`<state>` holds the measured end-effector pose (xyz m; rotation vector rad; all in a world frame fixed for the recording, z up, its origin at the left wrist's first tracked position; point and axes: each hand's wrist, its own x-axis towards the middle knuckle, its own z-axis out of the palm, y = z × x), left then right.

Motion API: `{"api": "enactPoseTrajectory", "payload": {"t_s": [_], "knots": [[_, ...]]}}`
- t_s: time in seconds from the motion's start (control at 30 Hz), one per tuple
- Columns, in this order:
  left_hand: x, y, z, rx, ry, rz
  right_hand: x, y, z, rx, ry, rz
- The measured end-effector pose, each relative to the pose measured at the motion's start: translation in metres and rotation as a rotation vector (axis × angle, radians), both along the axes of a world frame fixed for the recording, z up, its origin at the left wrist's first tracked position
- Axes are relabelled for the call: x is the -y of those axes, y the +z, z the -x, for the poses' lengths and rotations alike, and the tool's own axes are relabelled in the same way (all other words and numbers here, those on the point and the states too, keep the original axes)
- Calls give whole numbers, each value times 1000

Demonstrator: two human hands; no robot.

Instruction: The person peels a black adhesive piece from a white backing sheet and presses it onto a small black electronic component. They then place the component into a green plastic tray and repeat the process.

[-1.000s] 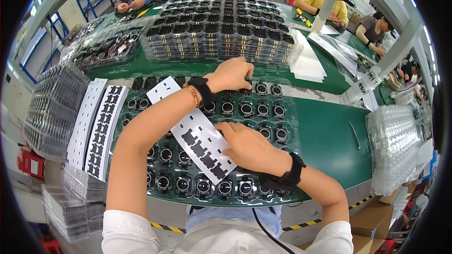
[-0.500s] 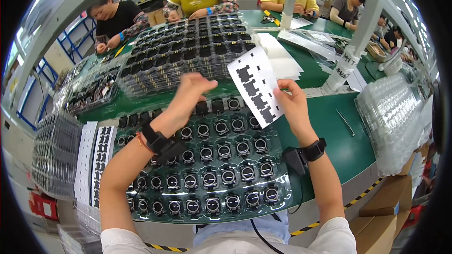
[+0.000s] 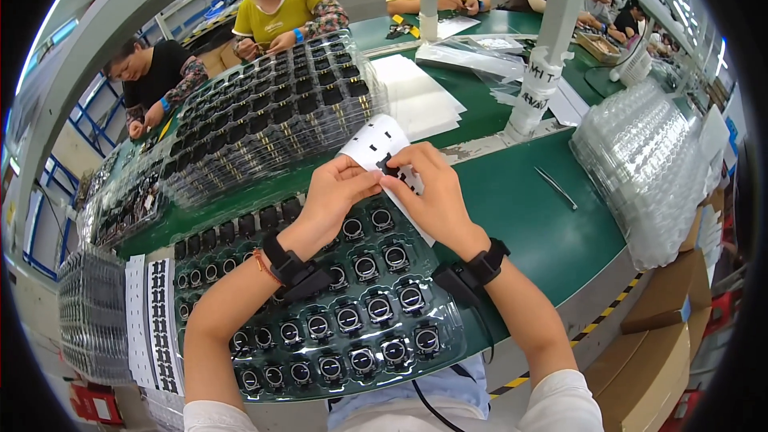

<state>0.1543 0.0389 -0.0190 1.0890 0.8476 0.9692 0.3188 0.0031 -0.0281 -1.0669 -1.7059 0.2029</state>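
Your left hand [image 3: 330, 194] pinches the left edge of the white sticker sheet [image 3: 374, 138], which you hold up above the far right part of the tray [image 3: 454, 328]. Your right hand [image 3: 434, 192] bends over the sheet's right side, its thumb and index fingertip close together beside a black sticker [image 3: 386, 165]; whether they grip that sticker or the sheet, you cannot tell from here. Your fingers hide much of the sheet's middle. Below, your left forearm and wrist strap cover several of the round-faced black modules [image 3: 378, 309] in the tray. To your right, tweezers [image 3: 556, 187] lie on the green table [image 3: 520, 240]. At far right, stacked clear plastic trays [image 3: 636, 168] blur together, their contents hard to make out.
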Motion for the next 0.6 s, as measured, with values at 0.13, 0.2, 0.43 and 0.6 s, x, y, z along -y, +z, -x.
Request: {"api": "enactPoseTrajectory", "payload": {"t_s": [0.13, 0.2, 0.43, 0.6], "knots": [[0, -8, -2, -111, -27, -190, -6, -10, -2, -126, 66, 113], [0, -7, -3, -168, -26, -261, -6, -11, -3, -177, 93, 184], [0, -10, 2, -225, -47, -293, -4, -9, -3, -221, 159, 314], [4, -15, 0, -147, -32, -247, -5, -10, -3, -134, 190, 291]]}}
